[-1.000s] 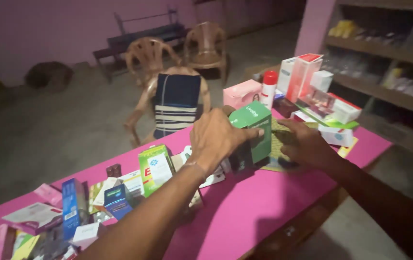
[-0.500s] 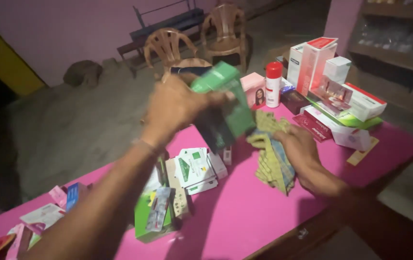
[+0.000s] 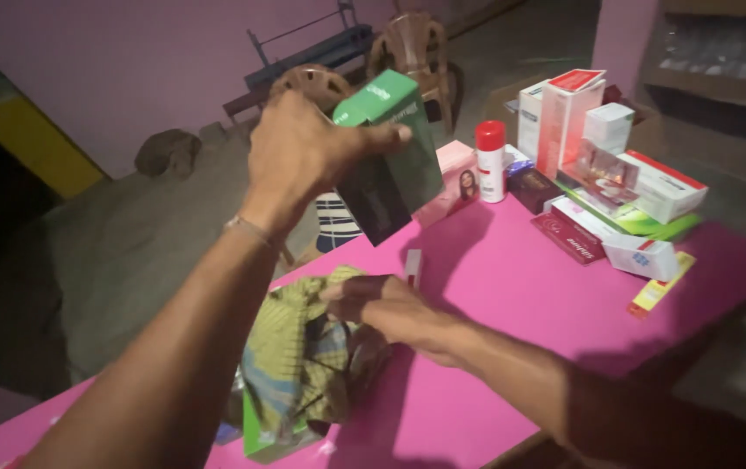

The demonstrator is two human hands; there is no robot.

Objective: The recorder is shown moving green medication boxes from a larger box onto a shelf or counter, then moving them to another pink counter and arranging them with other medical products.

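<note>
A bright pink table (image 3: 512, 287) carries cartons at its far end, plastic chairs (image 3: 407, 43) behind on the dim floor. The left hand (image 3: 299, 152) grips the green box (image 3: 390, 156), now raised higher, while the right hand (image 3: 390, 308) has dragged its clutched checked cloth (image 3: 303, 365) nearer.

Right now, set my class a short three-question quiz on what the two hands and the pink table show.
1. True or false: the left hand holds the green box lifted above the pink table.
2. What does the right hand grip?
A. the patterned cloth
B. a glass jar
C. a pair of scissors
3. Fill in: the white bottle standing among the boxes has a ____ cap.

Key: 1 true; 2 A; 3 red.
</note>
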